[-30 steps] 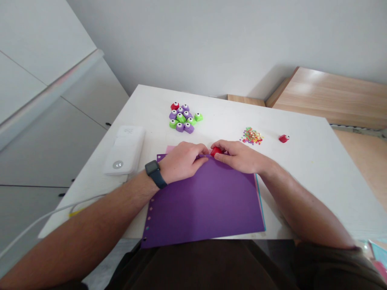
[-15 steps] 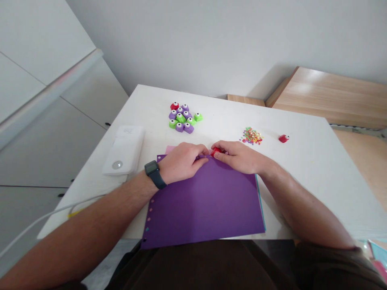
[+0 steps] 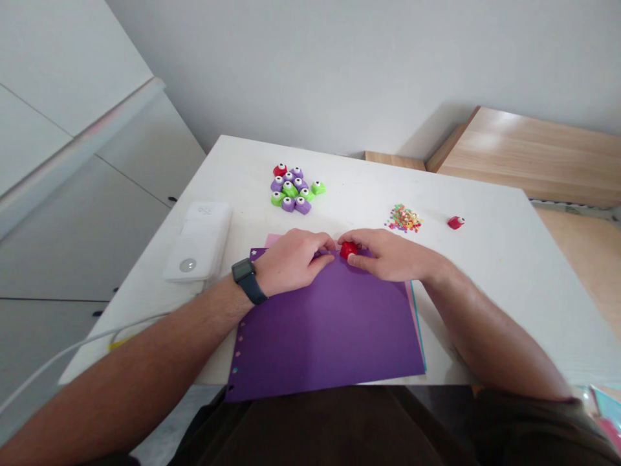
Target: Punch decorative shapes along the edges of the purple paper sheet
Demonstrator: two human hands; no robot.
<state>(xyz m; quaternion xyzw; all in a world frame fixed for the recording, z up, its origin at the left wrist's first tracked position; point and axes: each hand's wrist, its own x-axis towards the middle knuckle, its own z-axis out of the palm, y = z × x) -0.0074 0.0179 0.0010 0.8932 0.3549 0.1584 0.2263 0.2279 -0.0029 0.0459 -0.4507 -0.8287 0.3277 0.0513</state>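
Observation:
A purple paper sheet lies on the white table in front of me, with small punched shapes along its left edge. My right hand is closed on a small red paper punch at the sheet's far edge. My left hand, with a black watch on the wrist, presses fingers down on the sheet's far edge right beside the punch. Pink and teal sheets peek out under the purple one.
A cluster of purple, green and red punches sits further back. A pile of coloured confetti and another red punch lie to the right. A white device with a cable rests at the left. A wooden surface stands behind.
My right hand and the red punch have shifted slightly toward me onto the sheet's edge. My left hand has stayed in place.

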